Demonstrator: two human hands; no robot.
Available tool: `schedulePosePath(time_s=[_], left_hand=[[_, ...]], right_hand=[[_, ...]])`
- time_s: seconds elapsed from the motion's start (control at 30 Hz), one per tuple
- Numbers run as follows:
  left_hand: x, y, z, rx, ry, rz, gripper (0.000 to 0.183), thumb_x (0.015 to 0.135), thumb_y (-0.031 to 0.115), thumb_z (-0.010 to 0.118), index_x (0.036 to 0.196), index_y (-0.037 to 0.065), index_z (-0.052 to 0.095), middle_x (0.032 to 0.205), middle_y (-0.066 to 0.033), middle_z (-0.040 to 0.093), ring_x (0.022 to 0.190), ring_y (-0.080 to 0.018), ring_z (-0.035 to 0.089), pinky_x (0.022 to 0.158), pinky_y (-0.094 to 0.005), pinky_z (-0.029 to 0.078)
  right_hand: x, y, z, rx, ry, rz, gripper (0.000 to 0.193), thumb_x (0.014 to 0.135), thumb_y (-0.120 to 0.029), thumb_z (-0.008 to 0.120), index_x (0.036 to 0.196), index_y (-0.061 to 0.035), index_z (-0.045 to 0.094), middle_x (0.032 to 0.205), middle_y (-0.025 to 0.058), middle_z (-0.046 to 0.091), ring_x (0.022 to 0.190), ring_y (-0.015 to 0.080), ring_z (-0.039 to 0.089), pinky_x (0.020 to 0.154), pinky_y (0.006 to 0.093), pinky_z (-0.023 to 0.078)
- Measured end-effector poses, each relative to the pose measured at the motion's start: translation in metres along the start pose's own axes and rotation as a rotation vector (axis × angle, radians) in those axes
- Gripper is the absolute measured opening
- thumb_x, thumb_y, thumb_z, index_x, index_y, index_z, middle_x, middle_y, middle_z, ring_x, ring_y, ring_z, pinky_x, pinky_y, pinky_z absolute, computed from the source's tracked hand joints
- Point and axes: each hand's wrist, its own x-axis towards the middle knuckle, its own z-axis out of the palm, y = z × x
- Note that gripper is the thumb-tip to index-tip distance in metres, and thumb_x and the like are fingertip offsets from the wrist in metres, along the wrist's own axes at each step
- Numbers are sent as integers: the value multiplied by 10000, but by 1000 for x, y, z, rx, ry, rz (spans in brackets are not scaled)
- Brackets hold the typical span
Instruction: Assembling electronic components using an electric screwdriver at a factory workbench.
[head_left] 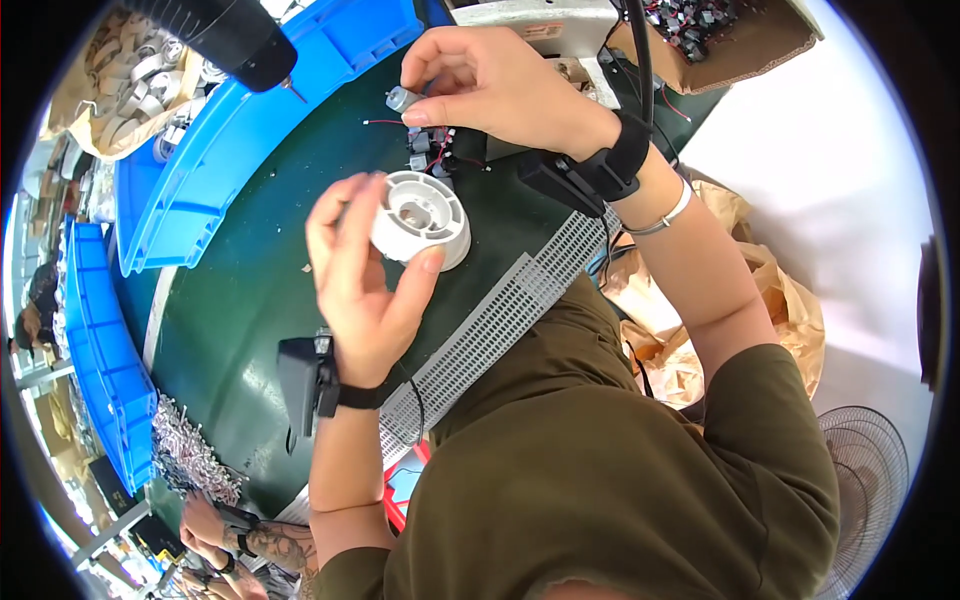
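Observation:
My left hand (362, 270) grips a round white plastic housing (425, 215), fingers on its left side and thumb at its front. The housing's open, ribbed end faces up, with a hollow in the middle. Above and to the right, my right hand (480, 85) pinches a small silver-grey motor (402, 99) between thumb and fingers, apart from the housing. A thin red wire with a small white end sticks out leftward just below the motor. Several small motors with red and black wires (428, 145) lie on the green work surface (250, 290) behind the housing.
A power screwdriver (225, 40) hangs at upper left, over blue bins (200, 200). A cardboard box (770, 50) of small parts stands at upper right, beside a black cable (642, 60). A grey perforated strip (500, 310) lines the near edge. Another person's hands (203, 525) are at lower left, beside heaped small parts (195, 455).

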Motion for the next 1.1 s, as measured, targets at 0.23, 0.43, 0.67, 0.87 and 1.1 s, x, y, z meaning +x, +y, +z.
schedulePosePath(time_s=[0.23, 0.43, 0.67, 0.87, 1.1], left_hand=[[-25, -29, 7, -58, 32, -64, 518, 624, 26, 811, 1040, 53, 504, 1156, -179, 576, 1067, -337, 568, 909, -412, 447], [-25, -20, -2, 359, -67, -15, 528, 647, 129, 807, 1080, 57, 515, 1125, -157, 596, 1067, -347, 556, 978, -459, 371], [43, -29, -20, 4, 55, -382, 197, 867, 117, 631, 1012, -14, 659, 960, -91, 674, 851, -145, 634, 778, -283, 495], [74, -49, 2, 113, -398, -341, 201, 765, 97, 697, 954, 28, 692, 930, -112, 685, 770, -163, 653, 691, -259, 493], [64, -61, 4, 82, -286, -225, 111, 751, 75, 706, 855, 34, 711, 826, -95, 691, 701, -164, 657, 626, -271, 492]], right_hand=[[-3, -5, 6, 0, 3, 9, 245, 791, -68, 715, 969, -17, 555, 933, 27, 589, 857, 95, 586, 769, 231, 491], [-6, -6, 7, 45, 6, 25, 246, 789, -59, 714, 973, -8, 559, 945, 47, 598, 859, 105, 599, 770, 241, 501], [4, -7, 9, 58, 7, 12, 247, 794, -55, 711, 981, 5, 560, 944, 53, 607, 877, 113, 605, 769, 236, 501], [2, -6, 6, 76, 75, 41, 244, 802, -59, 703, 985, 10, 558, 947, 68, 611, 876, 109, 608, 753, 231, 506], [0, -6, 21, -83, 150, -7, 249, 801, -64, 698, 1000, 12, 570, 925, 68, 632, 850, 127, 632, 743, 242, 519]])
